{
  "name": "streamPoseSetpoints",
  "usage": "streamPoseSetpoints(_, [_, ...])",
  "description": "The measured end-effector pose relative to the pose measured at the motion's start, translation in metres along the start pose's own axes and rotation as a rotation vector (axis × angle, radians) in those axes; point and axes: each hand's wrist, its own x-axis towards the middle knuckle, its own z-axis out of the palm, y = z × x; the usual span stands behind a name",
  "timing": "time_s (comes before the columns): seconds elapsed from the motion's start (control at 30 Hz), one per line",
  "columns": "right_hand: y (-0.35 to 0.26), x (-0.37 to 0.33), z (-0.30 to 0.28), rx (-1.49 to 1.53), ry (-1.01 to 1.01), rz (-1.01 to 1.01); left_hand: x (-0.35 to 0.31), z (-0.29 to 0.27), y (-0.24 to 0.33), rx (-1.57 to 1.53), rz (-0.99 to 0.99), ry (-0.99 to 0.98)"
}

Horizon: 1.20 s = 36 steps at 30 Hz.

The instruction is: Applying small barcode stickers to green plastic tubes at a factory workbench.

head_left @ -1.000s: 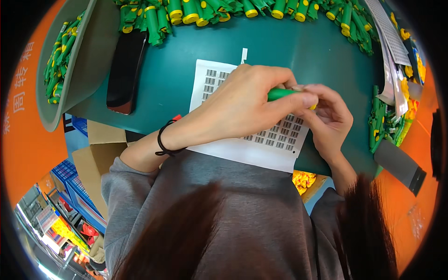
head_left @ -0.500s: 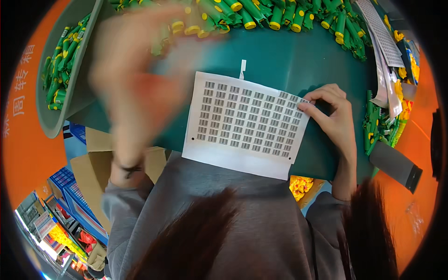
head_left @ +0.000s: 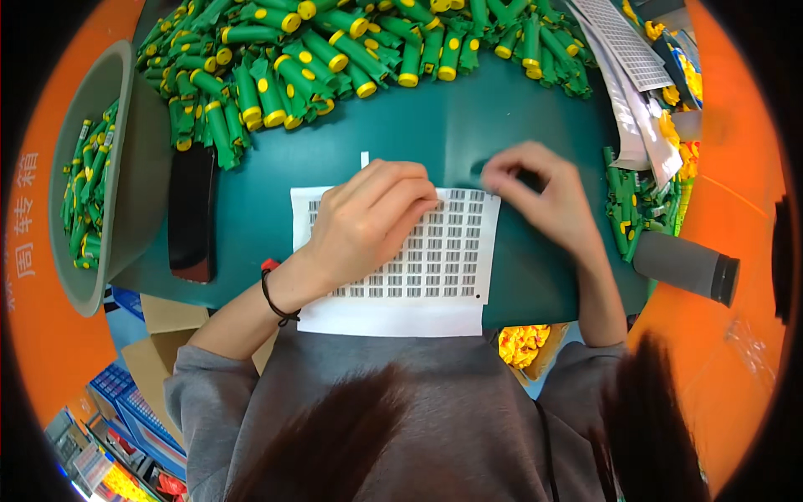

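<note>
hands on a sheet of small printed labels

at the far left of the frame a grey bowl (head_left: 125, 180) sits half on the tabletop (head_left: 468, 125), holding a few green tubes with yellow ends. just right of it a dark flat rectangular object (head_left: 192, 213) lies upright in the frame on the teal surface. across the top of the frame runs a thick heap of green tubes with yellow caps (head_left: 335, 50), spreading from upper left to upper right.

in the middle of the frame lies a white label sheet (head_left: 401, 276), covered in rows of small dark printed squares, its lower edge hanging over the near edge of the tabletop. the left hand (head_left: 368, 222) rests flat on the sheet's upper left part, fingers stretched toward the right and grasping nothing; a black band circles its wrist. the right hand (head_left: 539, 197) is at the sheet's upper right corner, slightly blurred, fingertips pinched together; whether they hold a label cannot be told.

further right, a smaller pile of green tubes (head_left: 636, 209) lies at the tabletop's edge, with more label sheets (head_left: 627, 50) above it in the upper right. a grey cylinder (head_left: 686, 263) sticks out at the right edge.
</note>
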Motion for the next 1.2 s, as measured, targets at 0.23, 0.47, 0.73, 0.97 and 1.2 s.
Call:
streamPoseSetpoints(0.23, [0.067,0.128,-0.135,-0.844,0.425,-0.437,0.007,0.000,0.002,-0.326,-0.203,0.071])
streamPoseSetpoints(0.47, [0.049,0.138,-0.035,-0.867,0.564,-0.230,-0.002,-0.011,0.002,-0.314,-0.212,0.105])
streamPoseSetpoints(0.73, [0.003,0.244,-0.082,-0.381,0.426,-0.393,0.002,-0.017,0.007,-0.215,-0.156,0.112])
streamPoseSetpoints(0.97, [0.008,0.344,-0.096,-0.375,0.154,0.120,0.002,-0.018,-0.003,-0.212,-0.193,0.154])
streamPoseSetpoints(1.2, [-0.012,0.413,-0.147,-0.472,0.268,0.128,0.012,-0.023,-0.003,-0.198,-0.243,0.169])
